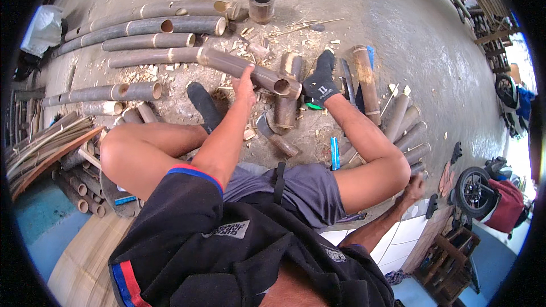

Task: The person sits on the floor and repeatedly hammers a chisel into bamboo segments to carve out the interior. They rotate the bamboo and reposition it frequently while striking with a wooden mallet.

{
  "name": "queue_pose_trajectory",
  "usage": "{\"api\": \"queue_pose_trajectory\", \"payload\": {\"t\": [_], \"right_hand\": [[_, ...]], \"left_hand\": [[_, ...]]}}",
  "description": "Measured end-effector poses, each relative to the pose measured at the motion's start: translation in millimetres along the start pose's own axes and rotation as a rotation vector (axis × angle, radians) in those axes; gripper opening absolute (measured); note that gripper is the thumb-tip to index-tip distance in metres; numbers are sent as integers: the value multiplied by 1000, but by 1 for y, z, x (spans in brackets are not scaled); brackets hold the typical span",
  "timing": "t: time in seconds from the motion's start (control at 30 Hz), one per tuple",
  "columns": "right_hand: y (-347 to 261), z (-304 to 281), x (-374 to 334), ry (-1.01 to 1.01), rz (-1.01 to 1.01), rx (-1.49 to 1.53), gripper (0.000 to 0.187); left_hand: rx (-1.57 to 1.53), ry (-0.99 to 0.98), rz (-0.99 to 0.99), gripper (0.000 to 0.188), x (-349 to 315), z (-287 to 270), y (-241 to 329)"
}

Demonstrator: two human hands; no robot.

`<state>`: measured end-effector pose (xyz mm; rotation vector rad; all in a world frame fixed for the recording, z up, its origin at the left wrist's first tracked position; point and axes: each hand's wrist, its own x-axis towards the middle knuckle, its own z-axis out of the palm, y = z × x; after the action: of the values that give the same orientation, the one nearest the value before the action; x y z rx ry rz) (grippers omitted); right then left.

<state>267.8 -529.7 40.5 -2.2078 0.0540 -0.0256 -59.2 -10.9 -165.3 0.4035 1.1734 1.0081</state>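
A long brown bamboo tube (227, 62) slants across the floor in front of me, with a round hole cut near its right end. My left hand (244, 86) is wrapped round it, left of that hole. The tube's right end lies across a short bamboo piece (285, 112), close to my right foot in its dark sock (322, 82). Low at the right, outside my right knee, my right hand (414, 190) has its fingers curled by the end of a bamboo tube (418, 169). What those fingers hold, if anything, is hidden.
A curved blade with a wooden handle (282, 144) lies between my legs. Several bamboo tubes (187, 25) lie at the far left, among pale chips. An upright bamboo cup (262, 5) stands beyond. Bamboo strips (42, 150) are piled left; a motorcycle wheel (472, 192) stands right.
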Motion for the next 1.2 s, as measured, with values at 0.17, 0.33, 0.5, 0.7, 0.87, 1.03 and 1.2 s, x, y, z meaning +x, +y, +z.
{"api": "queue_pose_trajectory", "payload": {"t": [0.17,0.33,0.5,0.7,0.87,1.03,1.2], "right_hand": [[-145,58,-55,175,-524,49,33],[-144,254,-143,-713,-442,-481,62],[-46,363,-238,-869,-176,-854,88],[-49,366,-255,-749,-307,-610,93],[-40,381,-253,-674,-408,-576,94],[-30,386,-255,-643,-480,-579,94],[-32,386,-251,-655,-454,-569,92]], "left_hand": [[29,-112,273,78,-14,60,77],[578,-356,531,79,-29,93,130],[1439,-581,788,89,-17,73,119],[1918,-860,656,89,-1,18,78],[1830,-792,837,86,-8,-8,53],[1866,-657,860,78,-25,-10,47],[1848,-672,795,81,-25,-6,46]]}}
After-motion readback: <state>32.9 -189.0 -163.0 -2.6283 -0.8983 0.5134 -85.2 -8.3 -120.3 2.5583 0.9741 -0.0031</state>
